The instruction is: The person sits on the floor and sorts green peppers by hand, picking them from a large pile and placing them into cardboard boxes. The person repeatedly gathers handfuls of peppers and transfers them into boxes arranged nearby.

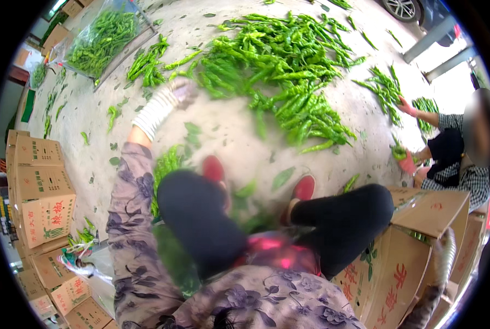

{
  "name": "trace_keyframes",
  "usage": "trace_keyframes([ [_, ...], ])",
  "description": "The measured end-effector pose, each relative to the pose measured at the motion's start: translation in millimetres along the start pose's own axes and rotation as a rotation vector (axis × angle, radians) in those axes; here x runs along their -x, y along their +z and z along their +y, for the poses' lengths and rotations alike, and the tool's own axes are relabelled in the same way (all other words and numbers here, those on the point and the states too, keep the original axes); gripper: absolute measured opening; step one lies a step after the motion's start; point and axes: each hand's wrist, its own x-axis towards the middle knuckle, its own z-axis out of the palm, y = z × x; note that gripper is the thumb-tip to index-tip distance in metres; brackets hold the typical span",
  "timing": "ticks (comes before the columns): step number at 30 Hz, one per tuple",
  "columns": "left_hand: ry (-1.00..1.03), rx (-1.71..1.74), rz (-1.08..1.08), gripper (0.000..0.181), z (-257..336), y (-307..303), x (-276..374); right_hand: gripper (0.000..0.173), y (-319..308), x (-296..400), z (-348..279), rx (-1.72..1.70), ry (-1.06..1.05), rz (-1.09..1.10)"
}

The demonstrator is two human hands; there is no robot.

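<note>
A large heap of long green peppers [273, 57] lies on the concrete floor in front of me. My left hand [183, 91], in a pale glove with a white wrap at the wrist, is blurred at the heap's left edge, close to a few peppers; whether it grips any cannot be told. Far to the right, my right hand [446, 242], in a light ribbed glove or cuff, is at the side of an open cardboard box [397, 271]; its fingers are not clear. More green peppers [169, 164] lie beside my left knee.
Stacked printed cardboard boxes [45, 189] stand at the left. A plastic-lined crate of peppers [105, 41] is at the upper left. On the right a co-worker [454, 152] in pink gloves handles peppers near smaller piles [380, 90]. Metal posts [430, 39] and a car wheel [402, 9] are beyond.
</note>
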Motion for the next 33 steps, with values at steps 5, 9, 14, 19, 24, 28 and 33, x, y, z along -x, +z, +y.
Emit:
trace_keyframes([
  [5, -0.221, 0.197, -0.006, 0.049, -112.1, -16.2, -26.8, 0.04, -67.0, -58.2, -129.1, -0.329, -0.187, 0.312],
  [9, -0.297, 0.436, -0.052, 0.045, -198.9, 9.2, -78.4, 0.047, 48.0, -136.8, -356.6, 0.178, -0.537, -0.154],
  [14, -0.299, 0.324, 0.128, 0.049, -238.0, 10.3, -119.6, 0.047, 269.1, -234.1, -473.2, 0.126, -0.98, -0.527],
  [19, -0.287, 0.427, 0.343, 0.058, -268.5, 4.0, -152.7, 0.043, 464.5, -279.0, -573.4, -0.113, -0.749, -0.656],
  [24, -0.333, 0.459, 0.453, 0.056, -303.0, -4.6, -177.5, 0.062, 621.4, -298.5, -612.9, -0.138, -0.481, -0.442],
  [28, -0.324, 0.426, 0.496, 0.064, -282.2, -11.5, -179.4, 0.044, 646.6, -244.2, -623.8, 0.101, -0.545, -0.581],
  [33, -0.577, 0.582, 0.334, 0.069, -254.9, 32.1, -161.5, 0.032, 653.0, -160.3, -537.4, 0.205, -0.839, -0.676],
])
